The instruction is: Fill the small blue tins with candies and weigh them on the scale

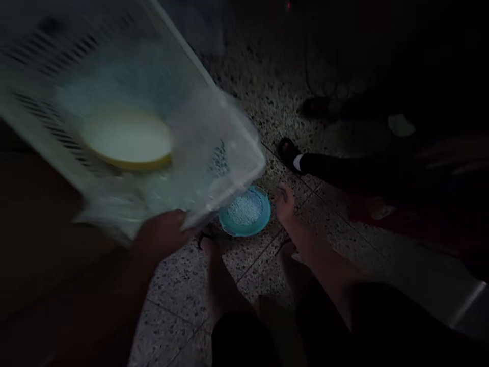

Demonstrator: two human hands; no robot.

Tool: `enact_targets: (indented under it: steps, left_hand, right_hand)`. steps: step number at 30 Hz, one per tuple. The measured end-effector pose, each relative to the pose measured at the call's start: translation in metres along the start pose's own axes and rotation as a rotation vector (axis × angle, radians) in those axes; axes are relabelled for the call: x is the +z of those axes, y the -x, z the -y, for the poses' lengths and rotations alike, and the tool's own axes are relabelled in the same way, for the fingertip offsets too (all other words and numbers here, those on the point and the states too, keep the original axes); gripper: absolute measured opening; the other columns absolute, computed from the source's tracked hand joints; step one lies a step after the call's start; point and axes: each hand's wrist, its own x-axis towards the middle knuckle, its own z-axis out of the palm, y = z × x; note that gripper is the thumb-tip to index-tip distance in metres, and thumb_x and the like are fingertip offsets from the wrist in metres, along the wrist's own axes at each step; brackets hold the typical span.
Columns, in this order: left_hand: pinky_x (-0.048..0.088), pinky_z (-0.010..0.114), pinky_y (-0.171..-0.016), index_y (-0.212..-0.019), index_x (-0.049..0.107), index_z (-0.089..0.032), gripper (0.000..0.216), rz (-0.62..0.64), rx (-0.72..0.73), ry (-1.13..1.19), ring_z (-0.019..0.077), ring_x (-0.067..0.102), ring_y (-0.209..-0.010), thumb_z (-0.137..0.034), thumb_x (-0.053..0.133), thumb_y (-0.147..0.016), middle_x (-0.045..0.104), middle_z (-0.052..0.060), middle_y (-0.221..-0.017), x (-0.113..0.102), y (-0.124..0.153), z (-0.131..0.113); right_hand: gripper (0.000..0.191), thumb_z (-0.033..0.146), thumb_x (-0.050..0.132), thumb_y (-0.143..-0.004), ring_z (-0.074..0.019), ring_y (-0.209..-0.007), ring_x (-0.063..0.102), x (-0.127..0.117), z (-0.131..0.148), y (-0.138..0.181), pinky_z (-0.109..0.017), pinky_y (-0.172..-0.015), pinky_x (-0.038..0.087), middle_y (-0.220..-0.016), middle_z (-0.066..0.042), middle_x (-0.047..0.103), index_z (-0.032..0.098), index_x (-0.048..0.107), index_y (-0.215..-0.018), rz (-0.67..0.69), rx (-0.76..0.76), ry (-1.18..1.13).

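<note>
On the left, a white slatted plastic crate (pixel 214 86) is tilted and lined with a clear plastic bag (pixel 114 214). My left hand (pixel 162 232) is closed on the bag at the crate's near edge. A white dish with a yellow rim (pixel 128 137) lies inside, blurred. Small bluish pellets (pixel 219 160) have gathered toward the crate's lower corner. Below that corner, a turquoise basin (pixel 263 221) filled with pale pellets (pixel 245 208) sits on the floor. Just right of the basin, apart from it, is my right hand (pixel 286 204), loosely curled with a gap between its fingers.
The speckled tile floor (pixel 175 300) is dimly lit. My sandalled feet (pixel 208 243) stand either side of the basin. Another person's foot in a dark sandal (pixel 288 152) is close by on the right. A dark red object (pixel 397 224) lies in shadow at right.
</note>
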Motion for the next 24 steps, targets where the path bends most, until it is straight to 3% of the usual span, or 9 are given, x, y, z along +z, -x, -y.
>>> enact_targets:
  steps: [4, 7, 9, 10, 12, 14, 17, 21, 24]
  left_hand:
    - [0.045, 0.05, -0.106, -0.103, 0.069, -0.014, 0.025, 0.153, 0.187, -0.19, 0.0251, 0.062, -0.108, -0.021, 0.076, -0.08, 0.068, 0.006, -0.104, -0.016, 0.0, -0.02]
    - [0.049, 0.05, -0.102, -0.115, 0.066, -0.015, 0.03, 0.212, 0.246, -0.252, 0.0254, 0.063, -0.11, -0.029, 0.07, -0.089, 0.067, 0.01, -0.112, -0.02, 0.003, -0.025]
    - [0.051, 0.049, -0.099, -0.12, 0.065, -0.015, 0.033, 0.23, 0.274, -0.25, 0.0251, 0.064, -0.108, -0.03, 0.069, -0.091, 0.068, 0.01, -0.112, -0.022, 0.006, -0.026]
    - [0.053, 0.049, -0.098, -0.122, 0.064, -0.016, 0.035, 0.23, 0.287, -0.236, 0.0251, 0.065, -0.107, -0.03, 0.07, -0.09, 0.068, 0.01, -0.112, -0.024, 0.008, -0.027]
    - [0.054, 0.048, -0.096, -0.124, 0.064, -0.017, 0.039, 0.208, 0.308, -0.179, 0.0248, 0.065, -0.106, -0.03, 0.073, -0.088, 0.069, 0.009, -0.111, -0.026, 0.012, -0.027]
    - [0.054, 0.045, -0.098, -0.121, 0.066, -0.019, 0.036, 0.131, 0.288, -0.095, 0.0238, 0.065, -0.108, -0.031, 0.073, -0.088, 0.068, 0.008, -0.114, -0.03, 0.015, -0.028]
    - [0.052, 0.044, -0.101, -0.129, 0.06, -0.016, 0.036, -0.147, 0.091, 0.031, 0.0266, 0.058, -0.122, -0.032, 0.061, -0.096, 0.06, 0.012, -0.131, -0.05, 0.009, -0.032]
    - [0.045, 0.049, -0.11, -0.152, 0.029, -0.007, 0.053, -0.556, -0.303, 0.15, 0.0335, 0.032, -0.146, -0.032, 0.034, -0.105, 0.027, 0.023, -0.157, -0.1, -0.039, -0.04]
    - [0.046, 0.054, -0.108, -0.142, 0.045, -0.011, 0.06, -0.554, -0.458, 0.233, 0.0352, 0.045, -0.136, -0.04, 0.064, -0.093, 0.04, 0.021, -0.15, -0.13, -0.086, -0.043]
  right_hand:
    - [0.042, 0.017, 0.032, -0.103, -0.0213, -0.131, 0.052, -0.056, 0.092, -0.052, -0.041, -0.113, 0.043, -0.137, -0.012, 0.058, 0.022, 0.063, -0.129, -0.018, -0.332, -0.015]
    - [0.046, 0.012, 0.047, -0.096, -0.0141, -0.139, 0.044, -0.067, 0.175, -0.114, -0.029, -0.118, 0.035, -0.145, 0.003, 0.056, 0.034, 0.062, -0.133, 0.134, -0.613, 0.011]
    - [0.067, 0.005, 0.061, -0.085, -0.0215, -0.152, 0.024, -0.058, 0.215, -0.158, -0.041, -0.126, 0.017, -0.163, 0.0, 0.035, 0.032, 0.05, -0.146, 0.297, -0.617, 0.233]
    - [0.072, 0.003, 0.069, -0.078, -0.0265, -0.151, 0.027, -0.051, 0.226, -0.176, -0.047, -0.126, 0.014, -0.161, -0.005, 0.037, 0.027, 0.052, -0.144, 0.345, -0.556, 0.297]
    - [0.057, 0.008, 0.075, -0.078, -0.0309, -0.139, 0.045, -0.033, 0.234, -0.199, -0.057, -0.122, 0.022, -0.146, -0.013, 0.054, 0.017, 0.061, -0.133, 0.411, -0.412, 0.398]
    - [0.036, 0.024, 0.071, -0.09, -0.0288, -0.127, 0.056, -0.016, 0.227, -0.203, -0.058, -0.114, 0.037, -0.132, -0.012, 0.062, 0.014, 0.064, -0.123, 0.433, -0.296, 0.437]
    - [0.033, 0.036, 0.063, -0.097, -0.0252, -0.117, 0.061, -0.002, 0.208, -0.186, -0.051, -0.102, 0.051, -0.127, -0.011, 0.063, 0.015, 0.064, -0.121, 0.455, -0.207, 0.43]
    - [0.029, 0.035, 0.063, -0.097, -0.0226, -0.109, 0.064, -0.019, 0.195, -0.162, -0.045, -0.096, 0.055, -0.121, -0.009, 0.065, 0.015, 0.065, -0.118, 0.488, -0.243, 0.341]
    - [0.025, 0.028, 0.061, -0.098, -0.022, -0.11, 0.064, -0.056, 0.197, -0.164, -0.045, -0.096, 0.054, -0.119, -0.008, 0.067, 0.015, 0.065, -0.119, 0.47, -0.346, 0.269]
